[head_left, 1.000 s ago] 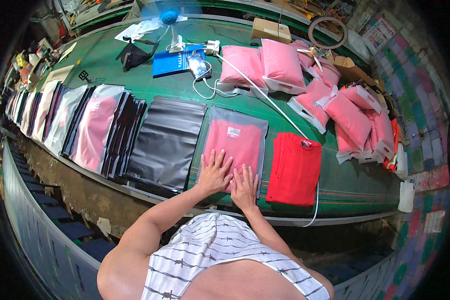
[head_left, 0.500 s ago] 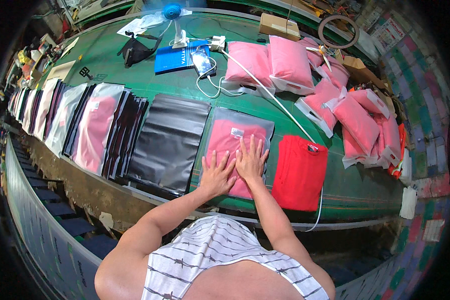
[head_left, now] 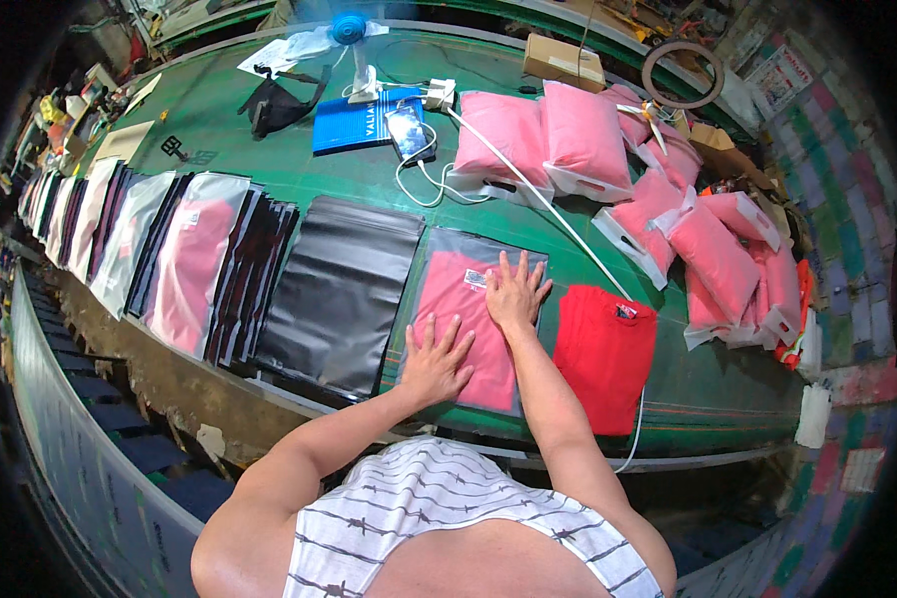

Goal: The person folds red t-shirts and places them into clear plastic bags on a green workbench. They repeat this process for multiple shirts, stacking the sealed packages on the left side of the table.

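Under the spread fingers of left hand (head_left: 435,371) and right hand (head_left: 514,299), the bagged garment (head_left: 490,344) seems mid-smoothing; next needs even pressure.

Garment workshop, long green worktable (head_left: 718,389), bagged pink garment (head_left: 490,349), folded red garment (head_left: 605,359), plump pink packages (head_left: 713,254)

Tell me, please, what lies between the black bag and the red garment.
In the head view, a clear bag of pink cloth lies between the black bag and the red garment.
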`<action>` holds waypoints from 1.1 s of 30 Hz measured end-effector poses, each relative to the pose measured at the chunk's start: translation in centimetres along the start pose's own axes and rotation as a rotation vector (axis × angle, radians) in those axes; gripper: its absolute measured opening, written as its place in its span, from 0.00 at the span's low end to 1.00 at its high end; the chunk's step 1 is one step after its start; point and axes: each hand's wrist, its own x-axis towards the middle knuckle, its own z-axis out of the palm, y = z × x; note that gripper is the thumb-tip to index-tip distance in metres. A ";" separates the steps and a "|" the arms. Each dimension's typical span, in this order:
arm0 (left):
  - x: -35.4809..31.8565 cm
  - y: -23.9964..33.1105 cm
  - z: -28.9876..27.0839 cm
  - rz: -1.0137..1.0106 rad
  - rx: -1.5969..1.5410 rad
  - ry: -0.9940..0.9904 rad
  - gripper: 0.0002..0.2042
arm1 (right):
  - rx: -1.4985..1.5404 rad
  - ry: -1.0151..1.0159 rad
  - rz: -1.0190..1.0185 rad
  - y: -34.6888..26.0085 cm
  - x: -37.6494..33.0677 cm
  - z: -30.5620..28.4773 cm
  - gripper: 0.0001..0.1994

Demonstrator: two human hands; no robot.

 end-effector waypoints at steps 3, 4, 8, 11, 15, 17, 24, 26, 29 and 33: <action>0.4 0.1 -0.1 -0.010 -0.035 -0.030 0.33 | -0.006 0.053 -0.022 0.5 0.0 0.5 0.29; 0.8 0.0 0.0 -0.003 -0.050 -0.009 0.32 | -0.007 0.066 -0.031 0.4 0.0 0.6 0.29; 4.8 -1.1 1.2 0.002 -0.041 0.084 0.31 | 0.043 0.075 -0.048 0.8 0.1 0.7 0.29; 8.4 -2.4 1.3 -0.011 -0.023 0.131 0.29 | 0.058 0.077 -0.058 0.9 0.2 0.9 0.29; 11.6 -3.5 1.4 -0.028 0.000 0.202 0.28 | 0.069 0.064 -0.038 1.0 0.4 0.9 0.29; 12.7 -3.5 1.4 -0.053 -0.005 0.187 0.27 | 0.069 0.050 -0.017 1.0 0.4 0.8 0.29; 15.4 -4.4 3.1 -0.096 0.084 0.209 0.30 | 0.049 0.015 0.026 0.5 0.8 0.8 0.29; 16.3 -4.6 2.8 -0.092 0.072 0.174 0.30 | 0.052 0.008 0.031 0.6 0.8 0.7 0.29; 18.2 -5.5 2.0 -0.030 -0.165 0.330 0.27 | 0.072 0.014 0.036 0.7 0.8 0.7 0.29; 20.8 -5.8 1.5 -0.041 -0.138 0.206 0.24 | 0.080 0.003 0.035 0.5 0.8 0.5 0.29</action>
